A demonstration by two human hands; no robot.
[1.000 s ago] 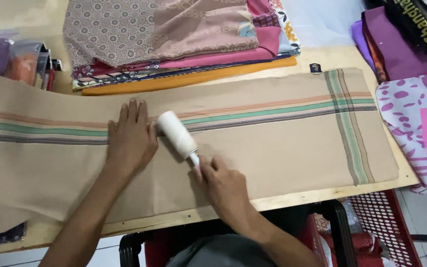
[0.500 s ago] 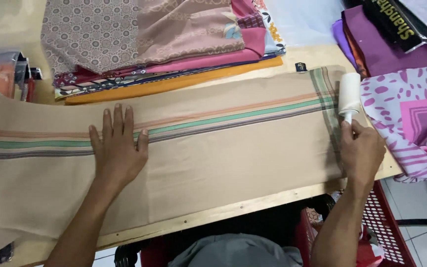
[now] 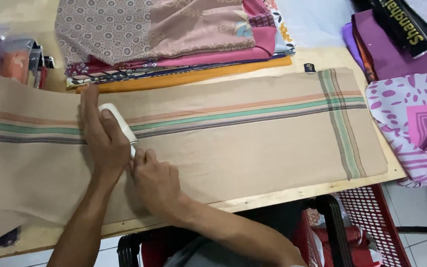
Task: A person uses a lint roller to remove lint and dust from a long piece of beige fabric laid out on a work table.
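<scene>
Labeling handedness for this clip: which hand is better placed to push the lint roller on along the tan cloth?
Right. The right hand grips the lint roller by its handle, so it likely drives the stroke. The left hand lies flat on the tan striped cloth, partly over the roller, pinning it.

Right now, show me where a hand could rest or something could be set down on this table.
Free patches: the long beige striped cloth right of the right hand, up to its cross-stripes; bare wooden table between the stack of folded fabrics and purple fabric pile. Crowded: where the left hand and white lint roller sit.
</scene>
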